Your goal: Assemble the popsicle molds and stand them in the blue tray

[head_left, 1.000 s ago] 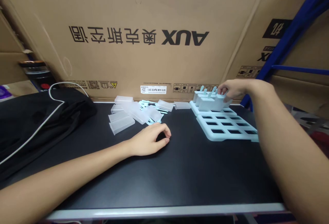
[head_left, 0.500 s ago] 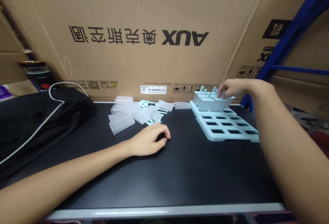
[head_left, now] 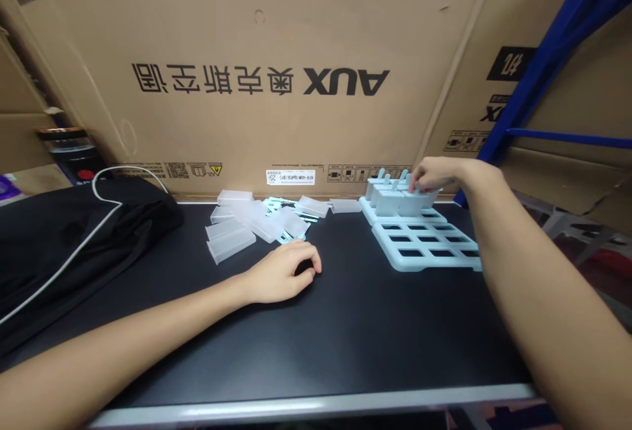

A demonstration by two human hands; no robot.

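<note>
Now, behind the front tray (head_left: 424,263), the right hand (head_left: 437,172) has its fingertips bunched on top of a capped mold (head_left: 413,205) standing in the back tray (head_left: 376,216); whether they pinch it, I cannot tell. A second ago those fingers reached lower, along its right side. Left of the front tray, the left hand (head_left: 282,272) rests unmoved on the counter (head_left: 345,344), thumb and fingers apart.
</note>
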